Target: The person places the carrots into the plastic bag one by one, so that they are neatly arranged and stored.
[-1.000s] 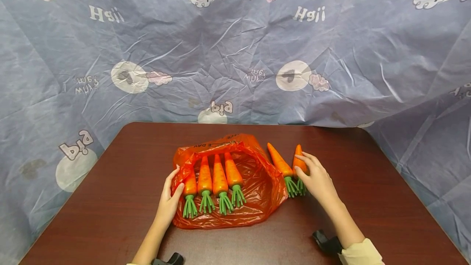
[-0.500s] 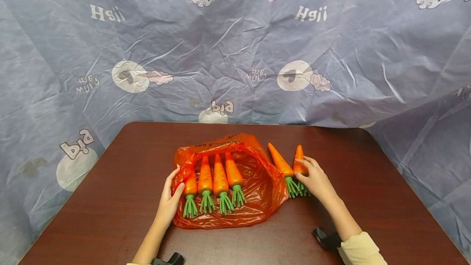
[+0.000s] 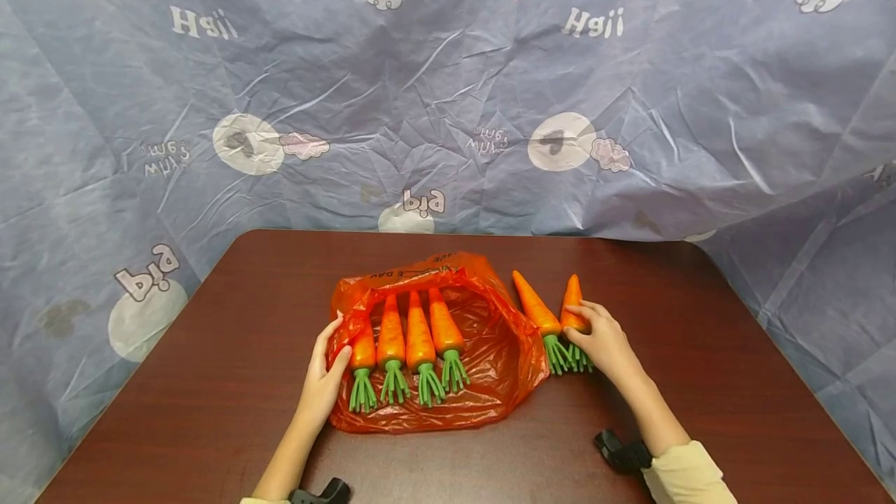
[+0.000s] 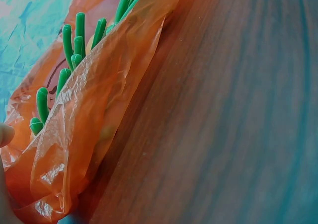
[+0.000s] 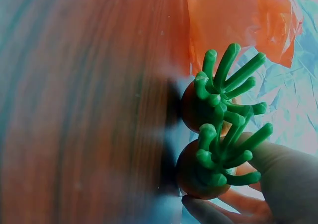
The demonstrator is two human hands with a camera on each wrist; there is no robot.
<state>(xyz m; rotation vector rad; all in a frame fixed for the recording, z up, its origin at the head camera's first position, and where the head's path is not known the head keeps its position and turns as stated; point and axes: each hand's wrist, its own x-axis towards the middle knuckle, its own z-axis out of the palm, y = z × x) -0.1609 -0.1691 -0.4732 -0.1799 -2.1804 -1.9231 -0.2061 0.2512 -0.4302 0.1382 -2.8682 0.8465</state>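
Note:
A red-orange plastic bag (image 3: pixel 483 387) lies on the table with its mouth open toward me. Several orange carrots (image 3: pixel 418 337) with green stem tufts lie side by side inside. At the bag's left edge, my left hand (image 3: pixel 323 379) grips the plastic, thumb in front near the leftmost carrot. Right of the bag lie two more carrots; the nearer one (image 3: pixel 535 306) rests against the bag's side. My right hand (image 3: pixel 606 342) holds the outer carrot (image 3: pixel 570 309) between thumb and fingers. In the right wrist view, fingers (image 5: pixel 243 201) reach around that carrot (image 5: pixel 189 169) below its green stems.
The dark brown table (image 3: pixel 231 379) has its far edge against a blue-grey printed cloth (image 3: pixel 392 99). Black wrist straps (image 3: pixel 621 453) sit on both wrists.
The fingers of my right hand have come down onto the outer carrot and now hold it. That carrot has shifted slightly right. My left hand stays on the bag's edge.

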